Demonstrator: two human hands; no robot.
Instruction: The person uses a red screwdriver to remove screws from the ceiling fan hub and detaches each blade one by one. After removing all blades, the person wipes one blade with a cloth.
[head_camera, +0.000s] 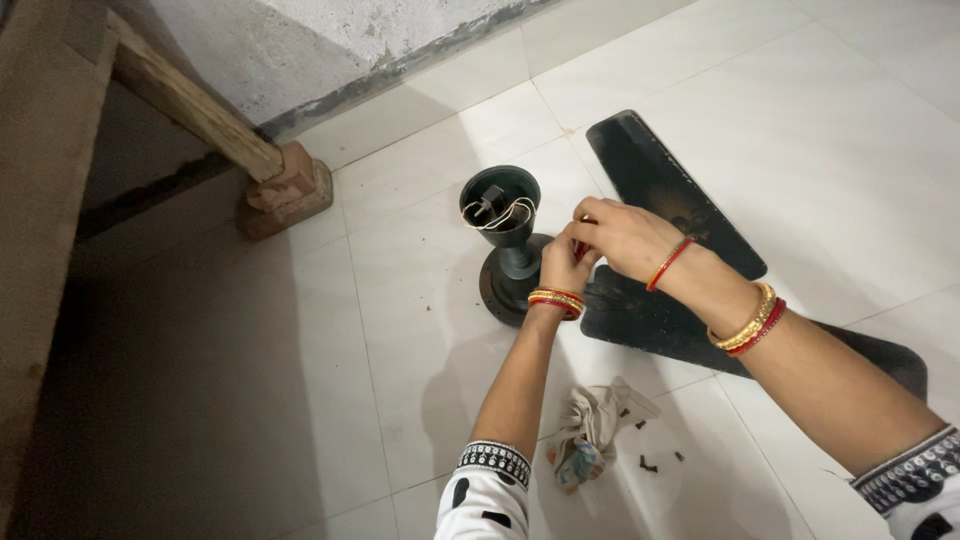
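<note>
A dark ceiling fan motor (505, 285) lies on the white tiled floor with its cup-shaped canopy (500, 205) standing up, loose white wires (498, 215) curling out of it. Two black blades (660, 190) spread out to the right. My left hand (565, 265) is closed beside the fan's stem, just right of the canopy. My right hand (620, 235) comes over it, fingers pinched on something small and reddish (580, 247) between both hands; what it is cannot be made out. Both wrists wear red and gold bangles.
A crumpled cloth (590, 435) lies on the floor near my arms, with small dark screws (650, 465) scattered beside it. A wooden leg (195, 105) rests on a brick (290, 185) at the left by the wall.
</note>
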